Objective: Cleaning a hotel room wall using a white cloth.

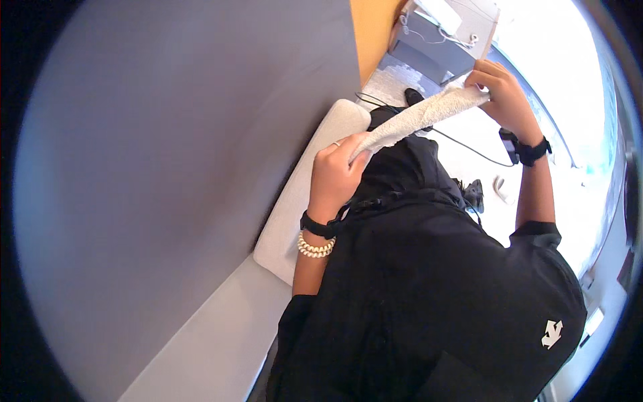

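Observation:
A cream-coloured terry towel [422, 114], folded into a narrow strip, stretches slantwise between my two hands in front of my lap. My left hand [335, 173] grips its lower left end, with the thumb underneath and the fingers over it. At the upper right end, my right hand [497, 95] pinches the towel between thumb and fingers. Black bands circle both wrists, and a coiled cream bracelet [316, 245] sits below the left one. Black trousers [407, 168] show beneath the towel.
A pale cushion [314, 201] leans along the grey wall panel [176, 151], above a light ledge [211, 326]. A grey cabinet [417, 47] holding a white device [439, 15] and cables stands ahead. A black cable [467, 145] runs past my legs. Dark shoes [473, 196] are on the floor.

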